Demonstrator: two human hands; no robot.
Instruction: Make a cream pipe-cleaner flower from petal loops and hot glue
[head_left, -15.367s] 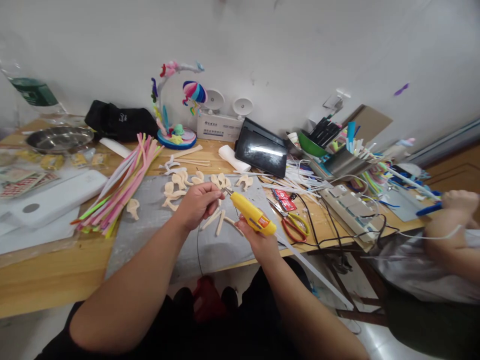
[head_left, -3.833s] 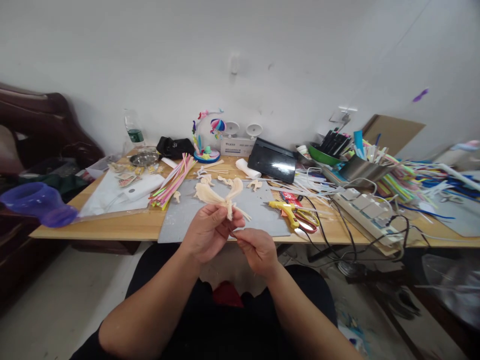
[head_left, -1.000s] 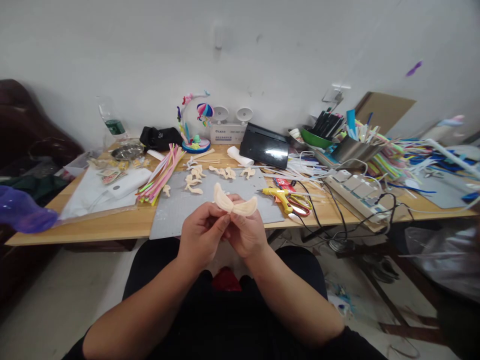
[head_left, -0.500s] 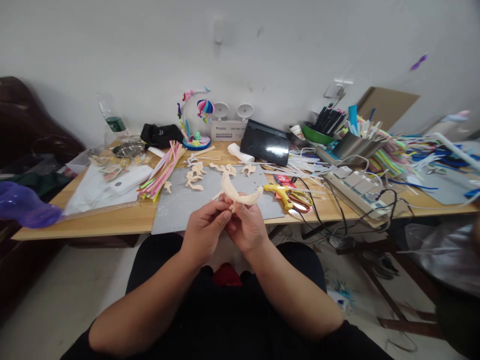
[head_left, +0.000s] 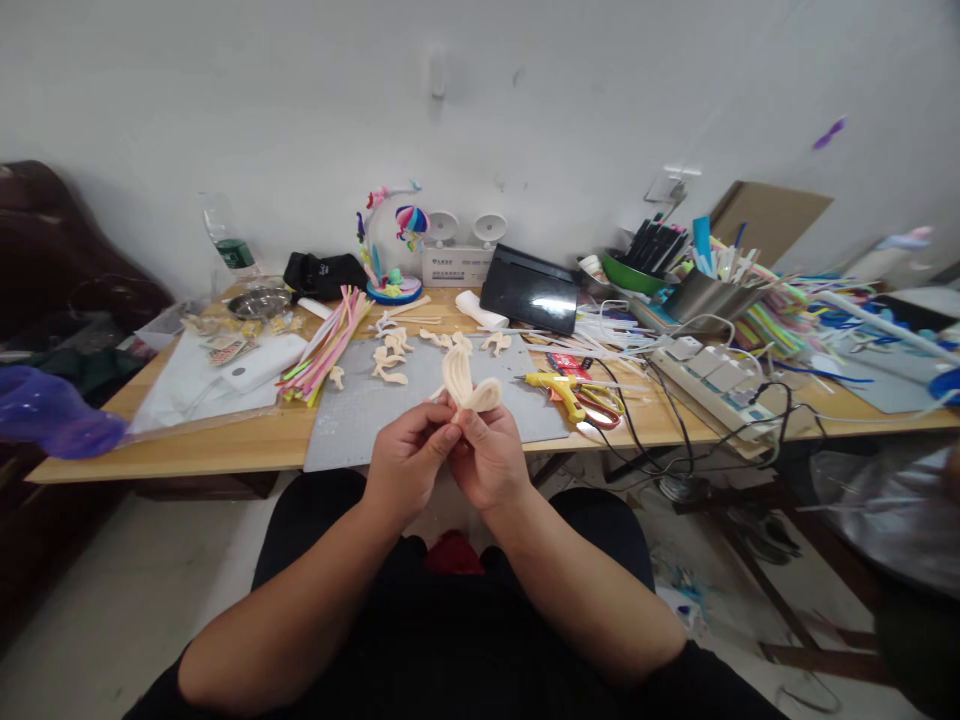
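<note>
My left hand [head_left: 409,455] and my right hand [head_left: 491,455] meet just above the front edge of the table. Both pinch the base of a cream petal-shaped piece [head_left: 459,376], which looks like pipe cleaners laid side by side. One lobe stands upright and another curls over toward my right fingers. The exact grip at the base is hidden by my thumbs and fingers. Under and beyond my hands lies a grey cutting mat [head_left: 345,425]. Several small curled cream pieces [head_left: 390,355] rest on it.
A yellow glue gun [head_left: 559,388] lies right of the mat, near scissors [head_left: 604,405] and cables. Bundled coloured pipe cleaners [head_left: 330,345] lie left. A power strip [head_left: 712,385] and black tray [head_left: 531,290] stand farther right and back. A purple shiny object [head_left: 56,412] juts in at left.
The right-hand lobe of the cream piece, which stuck out to the right, is now curled in closer to the upright lobe. My hands have barely shifted.
</note>
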